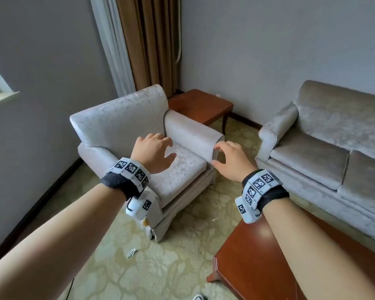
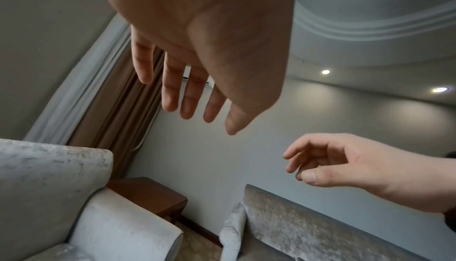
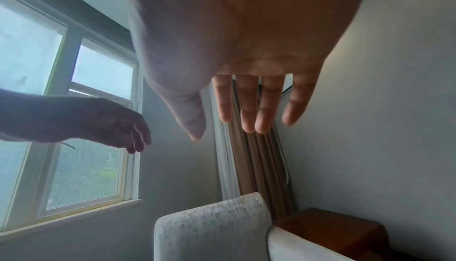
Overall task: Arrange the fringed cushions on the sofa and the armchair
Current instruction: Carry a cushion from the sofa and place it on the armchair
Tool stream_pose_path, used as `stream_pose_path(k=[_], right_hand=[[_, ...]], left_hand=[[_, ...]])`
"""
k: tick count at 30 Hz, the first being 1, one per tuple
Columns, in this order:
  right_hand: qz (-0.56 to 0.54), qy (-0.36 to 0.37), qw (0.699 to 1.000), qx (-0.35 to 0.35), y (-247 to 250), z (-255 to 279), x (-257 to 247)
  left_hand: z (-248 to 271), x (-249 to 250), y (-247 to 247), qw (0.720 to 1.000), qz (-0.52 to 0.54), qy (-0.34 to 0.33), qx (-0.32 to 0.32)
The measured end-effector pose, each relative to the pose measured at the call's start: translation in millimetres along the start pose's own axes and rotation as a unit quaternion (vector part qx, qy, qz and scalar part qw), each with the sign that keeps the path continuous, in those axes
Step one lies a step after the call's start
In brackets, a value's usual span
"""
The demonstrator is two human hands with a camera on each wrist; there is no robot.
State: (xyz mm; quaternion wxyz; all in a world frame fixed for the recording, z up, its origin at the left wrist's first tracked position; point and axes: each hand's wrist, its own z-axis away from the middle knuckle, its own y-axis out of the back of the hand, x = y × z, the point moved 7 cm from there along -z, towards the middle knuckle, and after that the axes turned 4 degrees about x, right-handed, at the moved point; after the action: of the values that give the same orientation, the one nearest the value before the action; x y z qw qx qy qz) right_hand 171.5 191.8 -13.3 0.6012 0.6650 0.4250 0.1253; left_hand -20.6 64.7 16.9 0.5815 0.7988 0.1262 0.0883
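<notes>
A pale velvet armchair (image 1: 126, 118) stands in the corner with a bare seat. A grey-beige sofa (image 1: 333, 135) stands along the right wall, its seat bare too. No fringed cushion shows in any view. My left hand (image 1: 155, 151) hovers above the armchair seat, fingers relaxed and spread, holding nothing. My right hand (image 1: 227, 158) hangs in the air beside the armchair's right arm, fingers loosely bent, holding nothing. In the left wrist view the left hand (image 2: 197, 97) has straight fingers; in the right wrist view the right hand (image 3: 246, 109) does as well.
A wooden side table (image 1: 199, 106) stands between armchair and sofa in the corner. A dark wooden coffee table (image 1: 258, 263) lies under my right forearm. Brown curtains (image 1: 147, 40) hang behind the armchair. Patterned carpet (image 1: 156, 267) lies in front of it, with small scraps on it.
</notes>
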Motion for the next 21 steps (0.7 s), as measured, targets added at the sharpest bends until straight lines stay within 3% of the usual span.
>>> stream_pose_path(k=[7, 12, 21], right_hand=[[-0.024, 0.044, 0.999, -0.003, -18, -127, -6], [-0.046, 0.052, 0.997, -0.025, -32, -185, 0], [-0.055, 0.008, 0.998, -0.021, -47, -263, 76]], left_hand=[[-85, -48, -12, 0.999, -0.029, 0.041, 0.013], [-131, -72, -35, 0.998, -0.001, 0.070, -0.009], [-246, -75, -89, 0.998, 0.050, 0.048, 0.001]])
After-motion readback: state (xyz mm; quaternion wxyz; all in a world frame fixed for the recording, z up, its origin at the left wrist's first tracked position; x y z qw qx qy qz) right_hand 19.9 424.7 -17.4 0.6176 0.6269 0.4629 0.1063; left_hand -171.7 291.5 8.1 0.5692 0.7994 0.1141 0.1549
